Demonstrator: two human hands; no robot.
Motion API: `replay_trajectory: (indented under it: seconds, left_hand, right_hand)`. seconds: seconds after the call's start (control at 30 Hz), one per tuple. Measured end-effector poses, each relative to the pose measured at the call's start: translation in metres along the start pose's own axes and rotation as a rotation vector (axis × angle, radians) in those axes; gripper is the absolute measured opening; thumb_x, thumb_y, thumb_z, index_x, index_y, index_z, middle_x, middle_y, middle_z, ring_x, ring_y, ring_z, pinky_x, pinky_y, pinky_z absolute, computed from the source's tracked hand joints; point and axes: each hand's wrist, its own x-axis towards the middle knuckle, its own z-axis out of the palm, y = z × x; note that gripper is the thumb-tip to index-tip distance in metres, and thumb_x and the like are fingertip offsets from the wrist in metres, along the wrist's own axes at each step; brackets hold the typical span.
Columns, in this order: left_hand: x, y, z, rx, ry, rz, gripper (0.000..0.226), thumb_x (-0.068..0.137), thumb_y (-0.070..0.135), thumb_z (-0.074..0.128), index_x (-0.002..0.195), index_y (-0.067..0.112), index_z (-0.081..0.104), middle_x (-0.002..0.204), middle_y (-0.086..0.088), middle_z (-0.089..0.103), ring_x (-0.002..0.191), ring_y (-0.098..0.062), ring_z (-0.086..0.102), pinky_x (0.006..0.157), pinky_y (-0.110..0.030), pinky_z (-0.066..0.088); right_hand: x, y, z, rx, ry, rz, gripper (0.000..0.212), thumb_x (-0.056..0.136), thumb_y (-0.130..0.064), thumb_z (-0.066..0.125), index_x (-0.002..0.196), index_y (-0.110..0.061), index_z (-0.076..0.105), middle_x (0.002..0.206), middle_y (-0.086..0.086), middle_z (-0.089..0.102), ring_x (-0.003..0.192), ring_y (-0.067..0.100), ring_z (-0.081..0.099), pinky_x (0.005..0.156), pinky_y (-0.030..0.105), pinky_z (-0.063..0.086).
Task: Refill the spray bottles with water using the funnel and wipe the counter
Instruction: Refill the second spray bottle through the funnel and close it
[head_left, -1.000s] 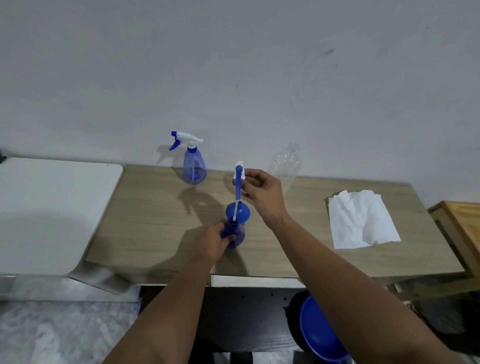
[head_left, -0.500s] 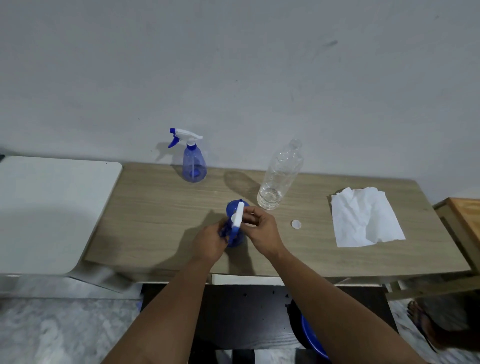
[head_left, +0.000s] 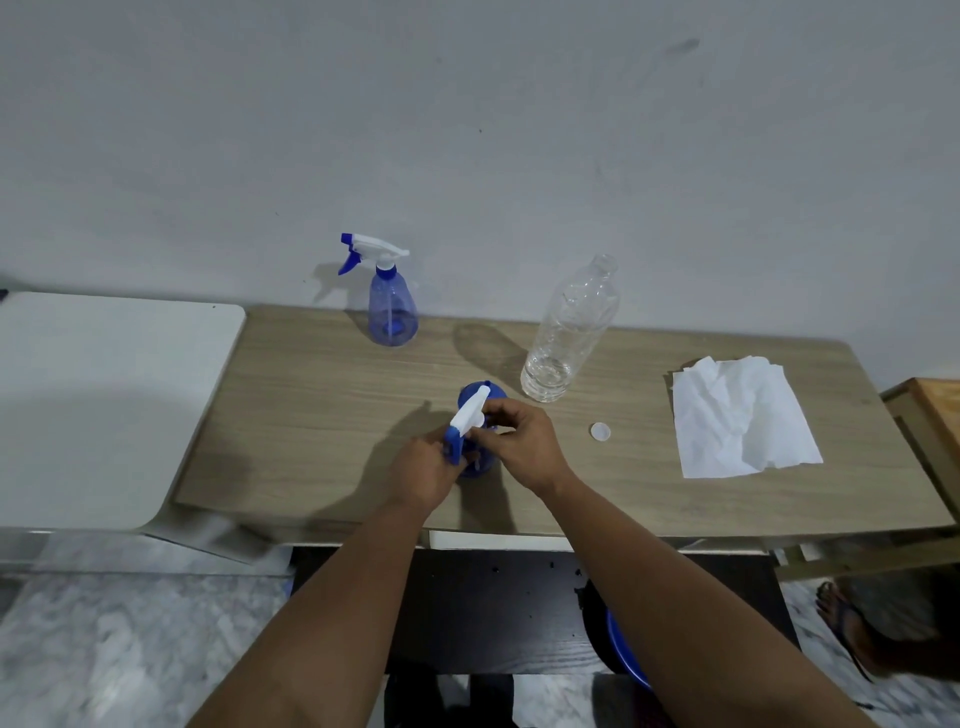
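A small blue spray bottle (head_left: 476, 466) stands near the front of the wooden counter (head_left: 311, 415). My left hand (head_left: 423, 467) grips its body. My right hand (head_left: 522, 447) holds the white and blue spray head (head_left: 467, 418) at the bottle's neck, tilted to the left. The blue funnel (head_left: 480, 393) shows just behind the spray head; I cannot tell what it rests on. A second blue spray bottle (head_left: 392, 312) with its head on stands at the back by the wall. A clear plastic bottle (head_left: 566, 343), uncapped, holds a little water.
A white cap (head_left: 600, 431) lies on the counter right of my hands. A crumpled white paper towel (head_left: 743, 415) lies at the right end. A white table (head_left: 104, 405) adjoins on the left, wooden furniture (head_left: 930, 410) on the right. A blue basin (head_left: 623, 654) sits under the counter. Someone's foot (head_left: 852, 629) is at lower right.
My right hand has brought the spray head down from above the bottle, tube first, to the bottle's neck. My left hand has stayed on the bottle.
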Motion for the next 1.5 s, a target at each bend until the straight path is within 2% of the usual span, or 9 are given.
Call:
replay_trajectory:
  seconds: [0.2,0.37,0.6,0.77,0.97,1.1,1.27,1.4,1.5]
  left_hand:
    - [-0.003,-0.001,-0.002,-0.030,-0.015,0.040,0.011,0.090,0.023,0.067,0.100,0.020,0.069,0.069,0.009,0.063,0.065,-0.016,0.062,0.052,-0.019,0.032]
    - [-0.004,-0.001,-0.006,-0.063,-0.023,0.083,0.034,0.086,0.018,0.065,0.111,0.040,0.066,0.062,0.025,0.053,0.059,0.002,0.053,0.053,-0.011,0.030]
    - [-0.003,-0.002,-0.006,-0.109,-0.061,0.076,0.036,0.087,0.017,0.064,0.117,0.039,0.066,0.061,0.018,0.057,0.056,-0.002,0.056,0.050,-0.014,0.032]
    - [-0.001,-0.003,-0.004,-0.115,-0.115,0.091,0.041,0.086,0.014,0.066,0.121,0.034,0.064,0.084,0.010,0.066,0.078,-0.015,0.064,0.063,-0.020,0.040]
    - [0.001,-0.006,-0.002,-0.105,-0.113,0.089,0.037,0.087,0.016,0.065,0.117,0.036,0.064,0.079,0.012,0.066,0.076,-0.015,0.065,0.067,-0.028,0.048]
    - [-0.002,-0.004,-0.002,-0.112,-0.082,0.105,0.037,0.089,0.018,0.061,0.115,0.043,0.064,0.066,0.019,0.057,0.062,-0.005,0.056,0.055,-0.016,0.035]
    - [-0.001,-0.001,-0.002,-0.035,-0.049,0.030,0.023,0.091,0.017,0.062,0.113,0.017,0.068,0.077,0.000,0.066,0.068,-0.021,0.062,0.059,-0.026,0.041]
    - [-0.002,-0.003,-0.003,-0.106,-0.026,0.065,0.027,0.090,0.023,0.064,0.116,0.031,0.069,0.062,0.015,0.057,0.056,-0.004,0.054,0.049,-0.011,0.032]
    - [-0.002,-0.004,-0.002,-0.076,-0.039,0.049,0.026,0.090,0.022,0.065,0.115,0.022,0.070,0.073,0.002,0.068,0.066,-0.018,0.064,0.058,-0.027,0.045]
  right_hand:
    - [-0.008,0.003,0.007,0.159,0.031,0.012,0.035,0.087,0.003,0.077,0.109,-0.024,0.076,0.106,-0.005,0.081,0.103,0.012,0.076,0.090,0.022,0.057]
    - [-0.008,0.007,0.007,0.142,0.024,-0.009,0.033,0.087,0.003,0.067,0.117,-0.009,0.072,0.114,0.008,0.077,0.112,0.021,0.073,0.100,0.032,0.057]
    - [0.001,0.001,0.001,-0.073,-0.073,-0.003,0.035,0.082,-0.002,0.072,0.114,-0.015,0.077,0.104,-0.002,0.078,0.099,0.011,0.073,0.088,0.023,0.056]
    - [0.007,-0.003,-0.009,-0.045,-0.154,0.037,0.026,0.092,-0.002,0.074,0.114,-0.015,0.078,0.104,-0.002,0.079,0.100,0.010,0.075,0.085,0.020,0.057]
    - [0.011,-0.006,-0.013,-0.182,-0.175,0.056,0.027,0.090,-0.001,0.073,0.110,-0.018,0.079,0.103,-0.001,0.080,0.103,0.016,0.075,0.097,0.043,0.058]
    - [0.004,-0.004,-0.006,-0.296,-0.093,0.025,0.023,0.082,-0.013,0.076,0.105,-0.016,0.075,0.096,0.002,0.078,0.093,0.025,0.073,0.089,0.051,0.057]
    - [-0.003,-0.004,0.013,-0.208,0.093,0.103,0.040,0.074,-0.018,0.083,0.112,-0.017,0.072,0.097,-0.003,0.078,0.090,0.014,0.074,0.084,0.039,0.061]
    - [-0.010,0.002,0.006,-0.082,0.005,0.019,0.046,0.076,-0.008,0.079,0.120,-0.020,0.072,0.102,-0.007,0.077,0.097,0.009,0.074,0.091,0.029,0.059]
    - [-0.014,0.007,0.003,-0.039,0.004,0.006,0.031,0.084,-0.005,0.079,0.112,-0.017,0.073,0.103,-0.004,0.078,0.101,0.011,0.074,0.095,0.029,0.058]
